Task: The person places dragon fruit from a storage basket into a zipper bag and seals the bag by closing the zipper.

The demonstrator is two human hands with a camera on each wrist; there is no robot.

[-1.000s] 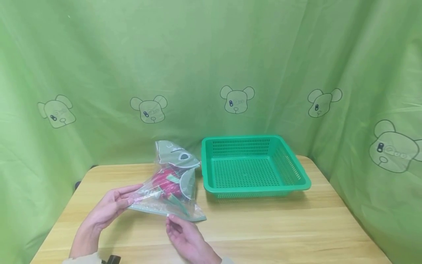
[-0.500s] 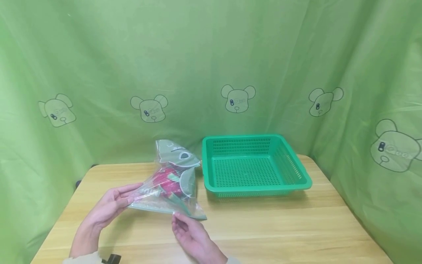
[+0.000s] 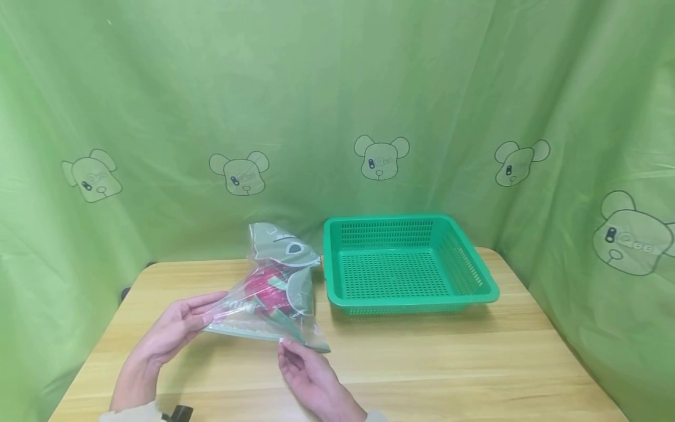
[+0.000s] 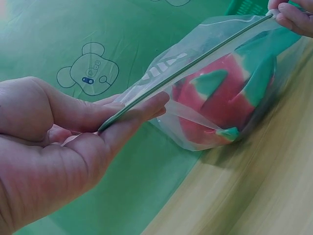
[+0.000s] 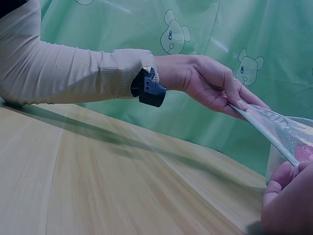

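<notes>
A clear zip bag [image 3: 287, 249] with a green print lies at the left of the table, its green zip edge toward me. Inside it is a red dragon fruit [image 4: 212, 98] with green scales. My left hand [image 3: 171, 331] pinches the bag's left corner between thumb and fingers, also plain in the left wrist view. With thumb and forefinger, my right hand [image 3: 311, 372] pinches the small white zip slider [image 4: 273, 13] on the right part of that edge. Between the two hands the zip edge is drawn straight. The right hand's other fingers are curled.
To the right of the bag stands a green plastic basket [image 3: 411, 302] with slotted walls and nothing in it. Both rest on a wooden table [image 3: 448, 369]. Green curtains [image 3: 316, 88] with bear-head prints hang behind and at the sides.
My right hand has slid rightward along the zip edge with the slider, a little less in the last half second. The left hand has kept its grip on the corner.
</notes>
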